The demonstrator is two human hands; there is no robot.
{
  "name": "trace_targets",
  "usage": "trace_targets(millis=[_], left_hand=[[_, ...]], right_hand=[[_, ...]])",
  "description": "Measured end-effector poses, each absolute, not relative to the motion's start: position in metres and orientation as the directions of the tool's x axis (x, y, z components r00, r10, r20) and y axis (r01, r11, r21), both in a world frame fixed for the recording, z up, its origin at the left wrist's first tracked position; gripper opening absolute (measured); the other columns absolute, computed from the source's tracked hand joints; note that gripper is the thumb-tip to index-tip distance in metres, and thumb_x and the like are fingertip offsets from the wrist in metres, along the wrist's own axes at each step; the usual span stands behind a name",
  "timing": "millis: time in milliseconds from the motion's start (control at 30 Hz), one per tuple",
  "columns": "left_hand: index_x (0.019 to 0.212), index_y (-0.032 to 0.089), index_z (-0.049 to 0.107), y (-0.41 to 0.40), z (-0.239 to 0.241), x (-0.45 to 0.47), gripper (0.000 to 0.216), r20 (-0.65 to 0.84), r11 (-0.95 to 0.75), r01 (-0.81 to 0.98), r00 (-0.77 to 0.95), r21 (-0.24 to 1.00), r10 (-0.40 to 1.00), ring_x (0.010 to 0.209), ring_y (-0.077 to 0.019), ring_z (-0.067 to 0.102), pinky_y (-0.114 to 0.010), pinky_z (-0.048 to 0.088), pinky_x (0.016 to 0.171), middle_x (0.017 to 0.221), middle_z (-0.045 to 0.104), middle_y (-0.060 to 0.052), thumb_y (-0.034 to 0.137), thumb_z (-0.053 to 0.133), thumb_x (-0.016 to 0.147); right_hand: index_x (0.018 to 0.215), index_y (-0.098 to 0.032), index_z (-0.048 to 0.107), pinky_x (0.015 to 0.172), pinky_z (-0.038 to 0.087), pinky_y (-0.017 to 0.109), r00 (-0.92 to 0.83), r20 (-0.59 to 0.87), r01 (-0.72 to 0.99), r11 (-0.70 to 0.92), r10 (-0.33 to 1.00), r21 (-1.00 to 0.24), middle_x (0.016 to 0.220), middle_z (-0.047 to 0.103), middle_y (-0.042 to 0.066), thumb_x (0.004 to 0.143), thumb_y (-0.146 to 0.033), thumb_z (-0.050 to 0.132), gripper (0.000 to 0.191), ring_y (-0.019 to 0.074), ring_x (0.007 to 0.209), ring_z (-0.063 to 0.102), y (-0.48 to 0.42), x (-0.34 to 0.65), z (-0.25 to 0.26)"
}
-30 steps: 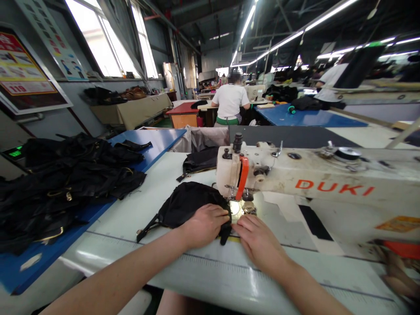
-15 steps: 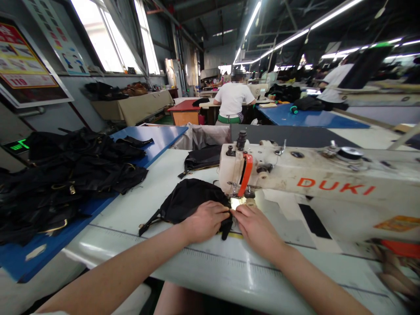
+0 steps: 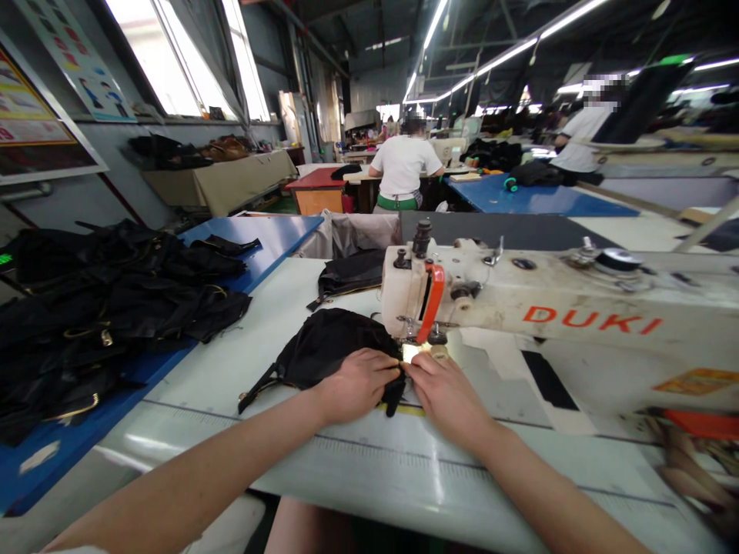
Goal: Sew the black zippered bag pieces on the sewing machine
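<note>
A black zippered fabric piece lies on the pale sewing table, its right edge by the presser foot of a white sewing machine. My left hand rests on its near right part, fingers drawn together and gripping the cloth. My right hand holds the edge of the same piece just below the lit needle area, thumb and fingers pressed together. The fingertips of both hands nearly meet. Exactly how the fingers fold round the cloth is partly hidden. A strap with a metal zipper end sticks out to the left.
Another black zippered piece lies behind, beside the machine head. On the left, a heap of black zippered pieces covers much of a blue table. A person in a white shirt sits ahead; another person stands far right.
The view has shifted slightly, so the scene sits a little further left and higher. Both hands stay at the needle area on the black piece, with hardly any visible movement.
</note>
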State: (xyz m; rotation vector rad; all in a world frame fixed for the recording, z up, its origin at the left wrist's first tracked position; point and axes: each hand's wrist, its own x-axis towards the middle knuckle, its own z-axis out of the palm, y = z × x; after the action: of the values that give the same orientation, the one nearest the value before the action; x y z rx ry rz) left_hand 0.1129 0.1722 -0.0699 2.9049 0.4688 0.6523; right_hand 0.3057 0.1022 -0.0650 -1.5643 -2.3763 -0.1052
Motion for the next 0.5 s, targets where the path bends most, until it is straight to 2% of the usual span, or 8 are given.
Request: trace_targets(millis=[200,500], left_hand=[[0.112,0.015,0.061,0.1669,-0.0696,0.1101,0.033,0.372,-0.936,0.278,0.862,0.218,0.343,0.108,-0.019,0.057,-0.036,0.044,0.098,0.116,0.063,-0.007,0.009,0.043,0.084],[0.11,0.016,0.062,0.1714,-0.0706,0.1108,0.032,0.388,-0.944,0.275,0.862,0.185,0.327,0.108,-0.0181,0.056,-0.035,0.044,0.098,0.114,0.064,-0.007,0.011,0.044,0.085]], right_hand=[[0.105,-0.016,0.061,0.08,0.04,0.036,-0.364,0.289,0.899,0.415,0.885,-0.138,0.091,0.057,0.007,0.089,-0.012,0.048,0.021,0.0219,0.088,0.05,0.098,0.3041,-0.0656],[0.105,-0.017,0.06,0.079,0.04,0.036,-0.349,0.295,0.911,0.396,0.889,-0.115,0.094,0.057,0.007,0.089,-0.013,0.047,0.021,0.0219,0.088,0.051,0.102,0.3029,-0.0627]])
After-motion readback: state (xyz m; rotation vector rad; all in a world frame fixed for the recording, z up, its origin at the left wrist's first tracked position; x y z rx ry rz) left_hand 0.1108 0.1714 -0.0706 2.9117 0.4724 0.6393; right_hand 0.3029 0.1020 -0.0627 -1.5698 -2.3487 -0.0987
